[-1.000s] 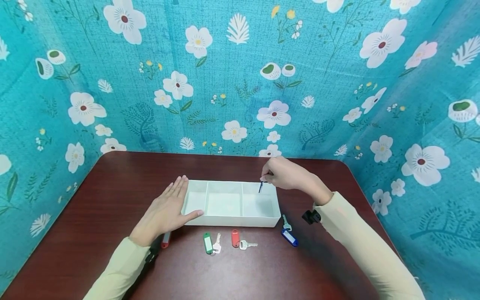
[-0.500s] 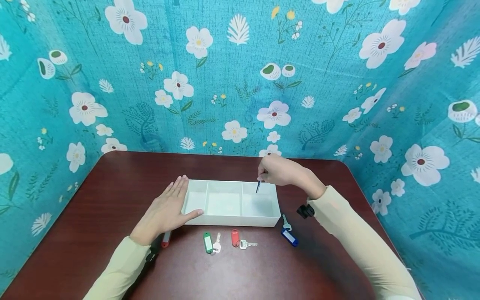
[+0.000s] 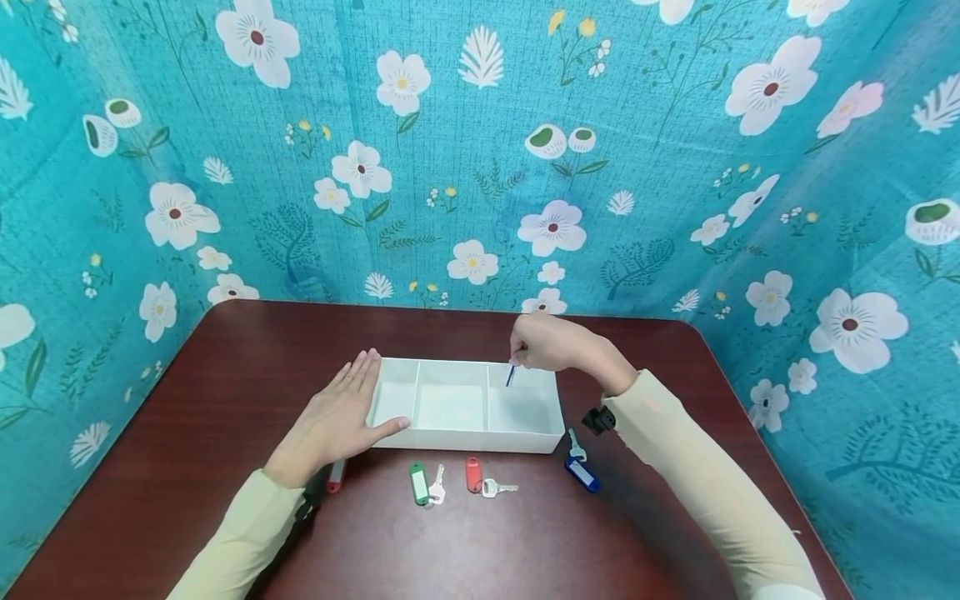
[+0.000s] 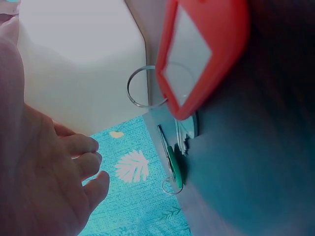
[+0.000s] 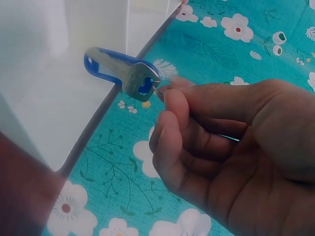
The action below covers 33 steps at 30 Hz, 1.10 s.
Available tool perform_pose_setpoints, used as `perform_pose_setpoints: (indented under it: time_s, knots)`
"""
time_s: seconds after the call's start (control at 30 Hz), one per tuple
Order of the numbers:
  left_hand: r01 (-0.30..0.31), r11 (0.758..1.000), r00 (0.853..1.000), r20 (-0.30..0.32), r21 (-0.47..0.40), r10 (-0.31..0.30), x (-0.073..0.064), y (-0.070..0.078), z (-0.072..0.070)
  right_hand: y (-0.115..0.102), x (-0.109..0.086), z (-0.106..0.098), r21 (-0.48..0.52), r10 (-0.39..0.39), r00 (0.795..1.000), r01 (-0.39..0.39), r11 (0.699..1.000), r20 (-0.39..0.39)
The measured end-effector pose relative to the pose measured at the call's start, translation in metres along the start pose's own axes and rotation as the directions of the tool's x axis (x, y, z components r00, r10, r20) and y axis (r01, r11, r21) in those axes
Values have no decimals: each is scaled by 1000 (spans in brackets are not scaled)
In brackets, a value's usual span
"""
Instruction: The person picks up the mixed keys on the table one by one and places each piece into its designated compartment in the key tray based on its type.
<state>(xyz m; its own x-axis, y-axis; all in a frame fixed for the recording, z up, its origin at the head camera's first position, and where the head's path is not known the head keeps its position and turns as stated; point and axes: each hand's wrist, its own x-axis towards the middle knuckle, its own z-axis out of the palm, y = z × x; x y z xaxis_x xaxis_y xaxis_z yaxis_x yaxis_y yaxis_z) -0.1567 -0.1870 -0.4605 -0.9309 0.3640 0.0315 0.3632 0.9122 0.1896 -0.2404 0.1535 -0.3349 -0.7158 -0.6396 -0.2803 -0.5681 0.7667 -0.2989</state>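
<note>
My right hand (image 3: pixel 553 342) pinches the split ring of a key (image 5: pixel 132 82) with a blue key tag (image 5: pixel 101 71) between thumb and forefinger. Key and tag dangle over the right compartment of a white tray (image 3: pixel 465 442), near its back wall. Spread along the tray's left end is my left hand (image 3: pixel 330 425), fingers straight, thumb extended over the front rim. Close to that wrist lies a red key tag (image 4: pixel 226 54) on a ring, partly hidden by the arm in the head view.
In front of the tray lie a green-tagged key (image 3: pixel 419 483) and a red-tagged key (image 3: pixel 474 475). Another blue-tagged key (image 3: pixel 582 474) rests off its right front corner. Two dividers split the tray. A flowered turquoise cloth (image 3: pixel 480 167) hangs around the dark wooden table (image 3: pixel 420 550).
My right hand has shifted slightly left, carrying the blue-tagged key along above the right compartment. The left hand stays at the tray's left end.
</note>
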Motion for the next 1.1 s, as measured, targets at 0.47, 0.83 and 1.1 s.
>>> perform_pose_setpoints:
  time_s: [0.47, 0.83, 1.1]
  knots:
    - [1, 1000, 1000, 2, -11, -1, -1, 0, -1, -8, 9, 7, 17, 39, 997, -41, 999, 69]
    - [7, 1000, 1000, -3, -15, -7, -1, -1, 0, -10, 19, 16, -14, 52, 991, -50, 999, 124]
    - [8, 1000, 1000, -7, -13, -8, 0, -2, 0, -11, 24, 16, -33, 90, 981, -86, 996, 174]
